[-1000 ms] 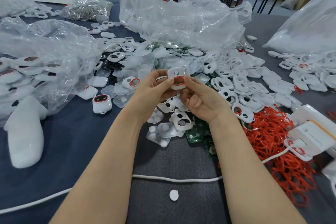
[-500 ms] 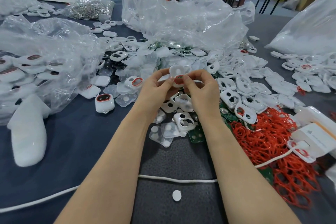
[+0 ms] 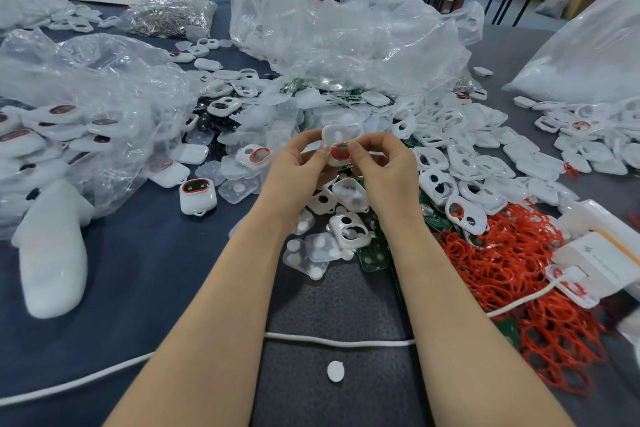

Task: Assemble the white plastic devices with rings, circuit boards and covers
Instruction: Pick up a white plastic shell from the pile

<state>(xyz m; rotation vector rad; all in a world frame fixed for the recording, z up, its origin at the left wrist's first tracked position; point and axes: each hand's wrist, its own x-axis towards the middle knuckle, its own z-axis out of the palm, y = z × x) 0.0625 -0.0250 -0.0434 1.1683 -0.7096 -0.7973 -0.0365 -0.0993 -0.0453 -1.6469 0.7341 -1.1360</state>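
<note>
Both hands hold one white plastic device [image 3: 335, 139] up above the middle of the table. A red ring sits in its lower opening, with a bit of green behind it. My left hand [image 3: 298, 163] pinches the device's left edge between thumb and fingers. My right hand [image 3: 380, 166] pinches its right side at the ring. Loose red rings [image 3: 512, 274] are heaped to the right. Green circuit boards [image 3: 374, 255] lie under white shells [image 3: 349, 230] below my hands. A finished device [image 3: 197, 196] stands to the left.
Clear plastic bags [image 3: 332, 31] rise behind the parts pile and at the left [image 3: 86, 87]. White covers [image 3: 491, 149] spread to the right. A white cord [image 3: 339, 342] crosses the near table. A white box [image 3: 602, 263] sits at the right edge.
Both hands have lifted the device slightly and drawn closer together around it. My right hand's fingers moved up onto the ring area.
</note>
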